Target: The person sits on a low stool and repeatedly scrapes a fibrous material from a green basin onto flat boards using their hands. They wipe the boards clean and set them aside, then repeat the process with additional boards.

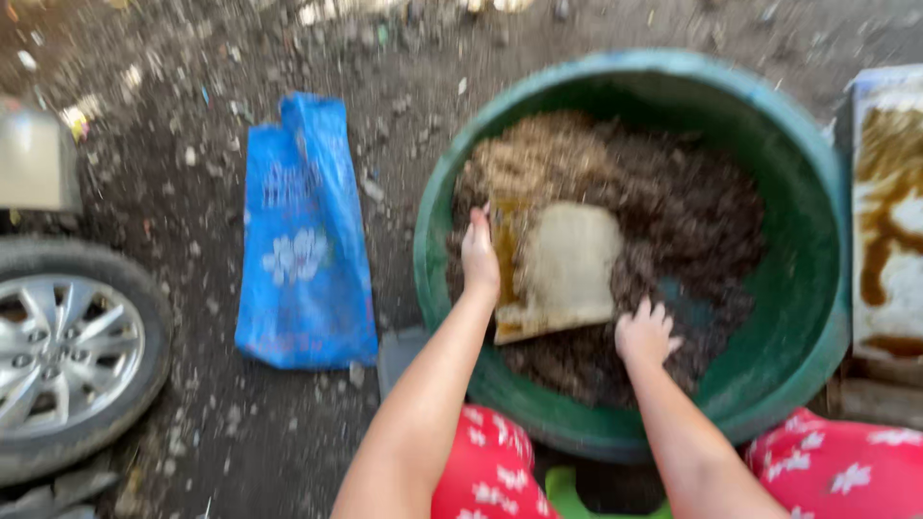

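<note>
Dark, stony ground (192, 404) with small litter lies all around, and on it stands a big round green plastic tub (817, 317) filled with brown soil mixture (692, 211). Inside, on the soil, lies a flat beige scoop-like plastic piece (562, 269), its long axis pointing away from the person. The left hand (479, 255) grips its left edge, fingers closed around it. The right hand (646, 333) rests with spread fingers on the soil just beside its near right corner; it may be touching, I cannot tell. A blue plastic bag (306, 240) lies left of the tub, and a car wheel with silver rim (67, 360) stands further left.
</note>
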The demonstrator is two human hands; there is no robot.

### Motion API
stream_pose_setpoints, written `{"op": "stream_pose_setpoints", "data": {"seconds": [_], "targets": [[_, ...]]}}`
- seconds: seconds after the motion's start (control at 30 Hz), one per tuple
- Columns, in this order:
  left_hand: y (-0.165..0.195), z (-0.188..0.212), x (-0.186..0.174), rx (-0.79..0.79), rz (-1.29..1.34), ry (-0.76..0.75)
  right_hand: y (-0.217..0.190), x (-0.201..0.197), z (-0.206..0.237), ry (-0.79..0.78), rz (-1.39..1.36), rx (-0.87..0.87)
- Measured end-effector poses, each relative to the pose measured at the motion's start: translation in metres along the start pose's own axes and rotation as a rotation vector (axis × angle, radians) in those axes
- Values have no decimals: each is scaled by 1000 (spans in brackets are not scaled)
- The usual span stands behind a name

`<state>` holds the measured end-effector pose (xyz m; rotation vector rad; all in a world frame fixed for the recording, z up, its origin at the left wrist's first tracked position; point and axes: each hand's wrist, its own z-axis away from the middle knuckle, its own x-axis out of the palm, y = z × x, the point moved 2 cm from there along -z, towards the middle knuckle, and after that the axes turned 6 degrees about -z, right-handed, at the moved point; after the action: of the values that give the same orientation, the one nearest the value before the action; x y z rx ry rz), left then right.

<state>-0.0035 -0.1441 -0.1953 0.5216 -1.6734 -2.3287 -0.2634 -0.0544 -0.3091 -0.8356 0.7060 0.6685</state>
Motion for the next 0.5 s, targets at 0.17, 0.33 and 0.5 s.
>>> {"op": "stream_pose_setpoints", "data": {"seconds": [0.17, 0.33, 0.5], "targets": [[5, 4, 12, -20, -86, 30, 4, 2, 19, -218, 210, -12], [18, 10, 13, -36, 53, -14, -15, -5, 38, -556, 482, -126], [27, 15, 15, -25, 249, -63, -11, 12, 62, -643, 571, -248]]}}
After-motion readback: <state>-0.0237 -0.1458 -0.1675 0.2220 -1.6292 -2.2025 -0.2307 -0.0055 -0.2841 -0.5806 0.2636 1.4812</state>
